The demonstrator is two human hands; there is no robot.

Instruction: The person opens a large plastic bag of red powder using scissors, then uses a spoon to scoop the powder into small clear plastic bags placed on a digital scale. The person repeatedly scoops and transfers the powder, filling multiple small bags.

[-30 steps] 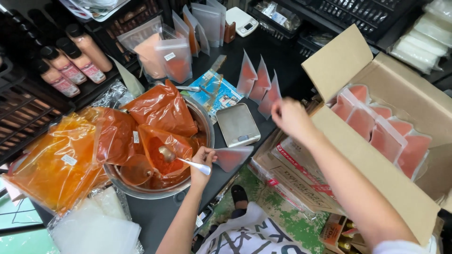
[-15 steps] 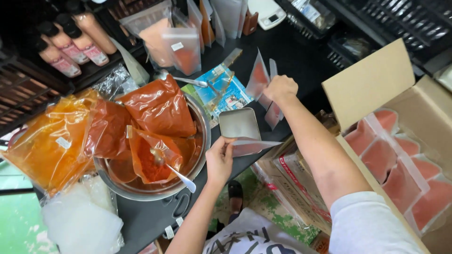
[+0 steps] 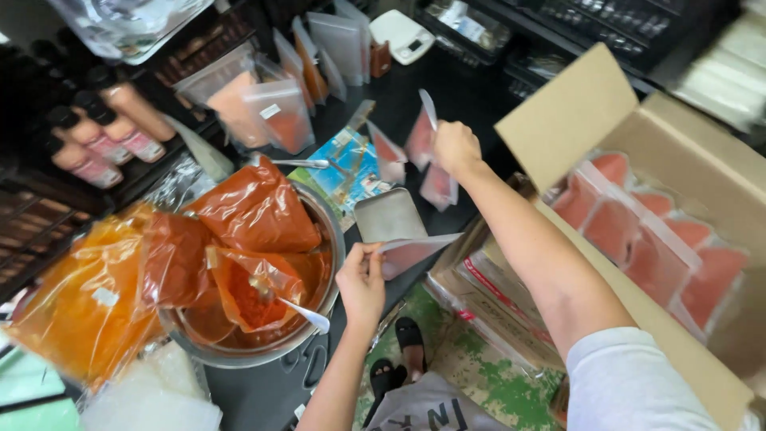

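Observation:
My left hand (image 3: 363,279) pinches the top edge of a flat clear pouch (image 3: 415,254) that holds a little red powder, just right of a metal bowl (image 3: 331,239). In the bowl lie open bags of red powder (image 3: 255,209) and a white spoon (image 3: 307,315). My right hand (image 3: 456,148) is stretched over the dark counter among small standing pouches of red powder (image 3: 439,187). Its fingers are closed on the top of one pouch (image 3: 421,132).
A small scale with a metal tray (image 3: 391,215) sits between my hands. An open cardboard box (image 3: 574,120) at right holds rows of filled pouches (image 3: 662,247). Bottles (image 3: 120,128), larger filled bags (image 3: 271,112) and an orange bag (image 3: 72,311) stand at left.
My right hand has moved from beside the cardboard box out to the standing pouches and closed on one. My left hand has shifted right, away from the bowl, still gripping its pouch.

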